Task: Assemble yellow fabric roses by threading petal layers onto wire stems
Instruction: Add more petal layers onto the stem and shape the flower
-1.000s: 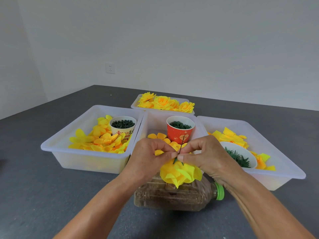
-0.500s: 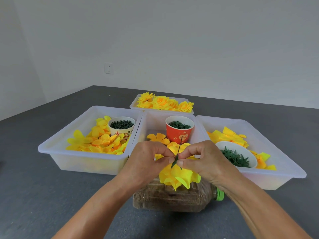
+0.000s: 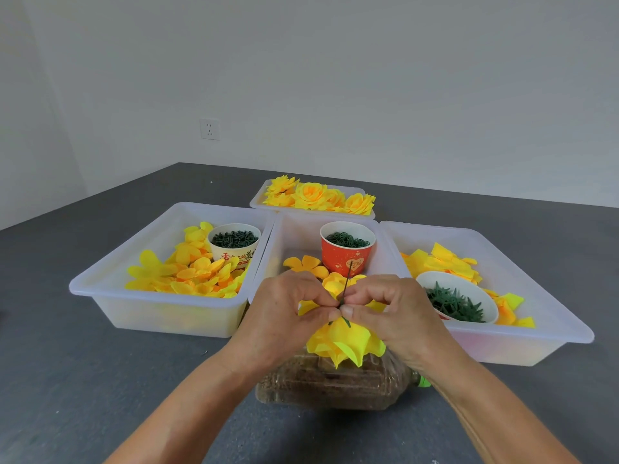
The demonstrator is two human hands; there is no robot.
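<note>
Yellow rose [image 3: 345,343] beneath pinching hands [image 3: 281,313]

Left hand [image 3: 284,309], right hand [image 3: 385,309] pinched together

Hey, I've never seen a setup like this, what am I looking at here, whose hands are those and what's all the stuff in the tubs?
No machine here: a person wears a camera on the head, looking down at their own two bare hands. The left hand and right hand together pinch a thin dark wire stem carrying a half-built yellow fabric rose. Under them lies a clear plastic bottle on its side. On the grey table sit white plastic tubs: the left tub holds loose yellow petals, the far tub finished roses. A red paper cup and a white bowl hold small green parts.
</note>
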